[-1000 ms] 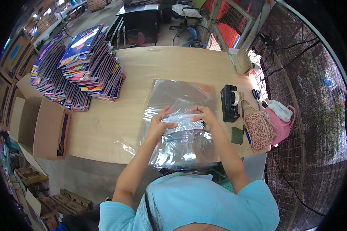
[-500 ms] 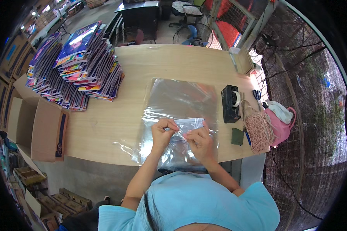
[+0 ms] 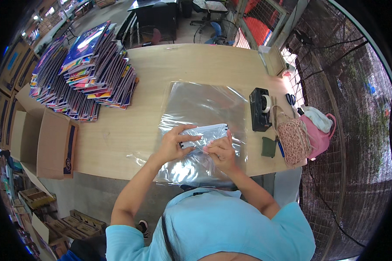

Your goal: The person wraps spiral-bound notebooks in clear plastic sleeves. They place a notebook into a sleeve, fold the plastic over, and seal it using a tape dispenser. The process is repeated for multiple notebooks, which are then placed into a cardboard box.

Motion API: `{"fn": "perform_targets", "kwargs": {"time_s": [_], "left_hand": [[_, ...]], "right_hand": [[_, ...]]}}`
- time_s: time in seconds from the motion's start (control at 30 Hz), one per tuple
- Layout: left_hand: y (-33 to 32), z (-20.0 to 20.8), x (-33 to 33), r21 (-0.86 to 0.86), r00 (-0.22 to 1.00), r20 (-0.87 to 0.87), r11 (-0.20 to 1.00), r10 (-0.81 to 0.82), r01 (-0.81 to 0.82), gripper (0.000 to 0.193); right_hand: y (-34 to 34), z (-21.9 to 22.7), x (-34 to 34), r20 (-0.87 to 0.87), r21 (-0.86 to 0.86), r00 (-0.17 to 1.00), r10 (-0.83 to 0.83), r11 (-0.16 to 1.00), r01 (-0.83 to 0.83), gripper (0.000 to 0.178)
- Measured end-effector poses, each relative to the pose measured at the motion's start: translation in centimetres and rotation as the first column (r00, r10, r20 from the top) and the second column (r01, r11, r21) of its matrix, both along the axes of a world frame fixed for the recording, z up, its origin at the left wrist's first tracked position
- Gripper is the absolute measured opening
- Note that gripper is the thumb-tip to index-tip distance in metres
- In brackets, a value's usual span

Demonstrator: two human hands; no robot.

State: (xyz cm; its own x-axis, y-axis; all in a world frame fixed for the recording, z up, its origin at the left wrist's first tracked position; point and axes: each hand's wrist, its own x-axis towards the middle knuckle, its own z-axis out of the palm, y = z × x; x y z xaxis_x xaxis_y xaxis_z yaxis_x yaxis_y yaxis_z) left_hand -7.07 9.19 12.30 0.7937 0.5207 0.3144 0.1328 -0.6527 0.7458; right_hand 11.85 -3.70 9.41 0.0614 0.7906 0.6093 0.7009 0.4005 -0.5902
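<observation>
A small clear plastic packet (image 3: 210, 130), whitish along its far edge and with small dark marks at its ends, is held between my two hands. My left hand (image 3: 172, 145) grips its left end, fingers over the top and thumb below. At the right end my right hand (image 3: 223, 153) pinches it, fingers curled against the near side. Under both hands large clear plastic sheets or bags (image 3: 200, 100) lie flat on the table. Glare hides what the packet contains.
Tall stacks of spiral notebooks (image 3: 89, 65) stand at the far left, behind an open cardboard box (image 3: 52, 143). On the right are a black tape dispenser (image 3: 259, 111), scissors (image 3: 290, 99), a green pouch (image 3: 268, 147), a knitted bag (image 3: 293, 141) and a pink bag (image 3: 320, 135).
My left hand has shifted left and opened out along the packet, which now shows more of its length. My right hand stays at its right end. The whole view has tilted slightly.
</observation>
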Motion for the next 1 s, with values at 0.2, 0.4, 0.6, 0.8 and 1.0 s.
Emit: {"fn": "perform_targets", "kwargs": {"time_s": [0.2,0.4,0.6,0.8,1.0], "left_hand": [[2.6,6.3,4.9,0.022,0.772,-0.624,0.985,-0.122,0.174,0.074],[0.5,5.2,4.8,0.155,0.747,-0.663,0.968,-0.047,0.198,0.074],[1.0,4.2,3.9,0.254,0.818,-0.567,0.925,-0.095,0.284,0.077],[1.7,4.9,3.8,0.203,0.786,-0.602,0.925,-0.141,0.321,0.078],[-0.6,4.9,4.4,0.286,0.829,-0.559,0.935,-0.015,0.21,0.068]], "right_hand": [[-1.4,-2.4,1.3,0.559,0.179,0.824,-0.092,0.984,-0.011,0.03],[-0.9,0.2,10.5,0.278,0.158,0.865,-0.419,0.908,0.389,0.026],[1.7,-5.0,27.0,-0.342,-0.817,0.417,-0.842,0.486,0.311,0.02],[-1.5,-10.2,25.9,-0.255,-0.682,0.564,-0.785,0.56,0.471,0.022],[-2.7,-14.5,20.1,-0.733,-0.546,-0.463,-0.498,0.837,-0.036,0.016]]}}
